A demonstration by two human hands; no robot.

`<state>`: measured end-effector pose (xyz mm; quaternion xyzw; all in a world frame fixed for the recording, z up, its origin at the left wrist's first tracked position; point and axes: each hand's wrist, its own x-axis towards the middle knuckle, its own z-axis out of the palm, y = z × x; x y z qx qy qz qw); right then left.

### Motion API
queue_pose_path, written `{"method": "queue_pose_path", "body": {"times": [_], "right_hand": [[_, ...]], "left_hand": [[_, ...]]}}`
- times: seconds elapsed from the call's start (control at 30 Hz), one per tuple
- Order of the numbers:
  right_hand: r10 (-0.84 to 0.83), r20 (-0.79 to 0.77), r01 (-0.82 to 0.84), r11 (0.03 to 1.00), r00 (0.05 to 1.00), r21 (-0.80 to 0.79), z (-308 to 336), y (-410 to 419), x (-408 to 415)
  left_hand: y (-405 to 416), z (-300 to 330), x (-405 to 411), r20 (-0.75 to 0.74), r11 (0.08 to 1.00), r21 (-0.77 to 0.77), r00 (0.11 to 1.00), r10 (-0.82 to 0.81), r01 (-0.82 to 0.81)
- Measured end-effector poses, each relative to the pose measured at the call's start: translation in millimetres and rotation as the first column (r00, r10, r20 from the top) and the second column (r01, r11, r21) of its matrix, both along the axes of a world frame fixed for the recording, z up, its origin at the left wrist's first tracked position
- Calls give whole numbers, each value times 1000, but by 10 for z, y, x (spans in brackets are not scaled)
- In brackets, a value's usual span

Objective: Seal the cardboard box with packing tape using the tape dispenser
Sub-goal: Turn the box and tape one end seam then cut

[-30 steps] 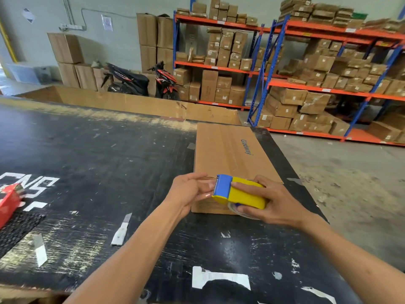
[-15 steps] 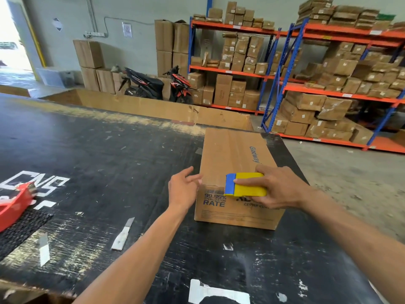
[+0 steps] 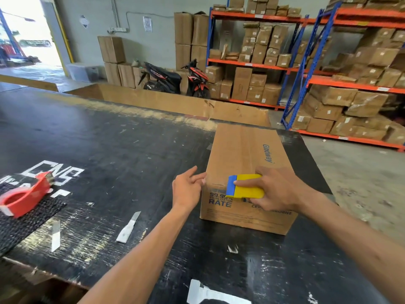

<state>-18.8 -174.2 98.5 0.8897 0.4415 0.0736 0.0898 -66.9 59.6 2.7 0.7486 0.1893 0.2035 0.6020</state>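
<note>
Long brown corrugated cardboard box (image 3: 245,163) lay flat on the scuffed black tabletop (image 3: 122,150), near the right edge, long axis running away from the person. Top flaps were closed; a seam ran lengthwise down the top face. Blue "Glodway" lettering was printed along the right side of the top. The near end face carried dark blue print, "99.99% STERILIZATION RATE" legible, remainder partly covered.

Yellow plastic tape dispenser with a blue front section (image 3: 245,186) sat at the near top edge of the box, overlapping the upper part of the end face. Blue end pointed left. Tape roll itself was not visible.

Right hand (image 3: 274,189) was clenched around the dispenser: index finger lay across its yellow top, thumb came from below, remaining fingers wrapped the right end. Hand rested against the near end of the box.

Left hand (image 3: 187,189) was released, fingers loosely spread, fingertips touching the near left corner of the box, just left of the dispenser's blue end. It grasped nothing.

Other items on the table: a red plastic tape dispenser (image 3: 24,197) on a dark textured mat (image 3: 19,224) at far left, well apart from the box; a small white utility knife (image 3: 128,227) between the mat and the box.
</note>
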Motion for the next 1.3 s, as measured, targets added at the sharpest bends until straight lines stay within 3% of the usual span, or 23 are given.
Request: {"method": "queue_pose_path", "body": {"times": [0.27, 0.37, 0.43, 0.47, 0.53, 0.57, 0.67, 0.73, 0.93, 1.07, 1.3], "right_hand": [[-8, -8, 8, 1000, 1000, 5, 6, 20, 11], [-16, -21, 16, 1000, 1000, 9, 13, 29, 19], [-23, -43, 24, 1000, 999, 15, 15, 33, 28], [-24, -49, 25, 1000, 999, 16, 14, 36, 33], [-23, -45, 23, 1000, 999, 11, 20, 47, 40], [-24, -40, 24, 1000, 999, 9, 24, 53, 42], [-29, -30, 30, 999, 999, 11, 41, 59, 52], [-37, -36, 38, 999, 999, 11, 47, 63, 57], [-50, -13, 50, 999, 999, 5, 47, 77, 67], [-24, -1, 24, 1000, 1000, -15, 101, 23, 60], [-94, 4, 94, 992, 996, -82, 140, -661, 137]], "left_hand": [[138, -65, 87, -43, 994, -105, 999, 8, -13], [269, -1, 17, -68, 989, 49, 987, 146, -143], [208, 25, -40, 93, 954, 225, 979, 183, -200], [145, 22, -35, 208, 929, 322, 971, 119, -183], [-5, -16, 78, 338, 831, 548, 934, -113, -98], [-54, -39, 180, 332, 740, 670, 914, -233, -54], [-134, -69, 444, 153, 502, 860, 890, -430, 95], [-97, -159, 547, 39, 424, 887, 885, -464, 183], [-59, -324, 655, 29, 325, 938, 910, -415, 119], [-24, -295, 634, -18, 292, 944, 909, -417, 152], [-31, -311, 634, 69, 309, 948, 903, -424, 73]]}}
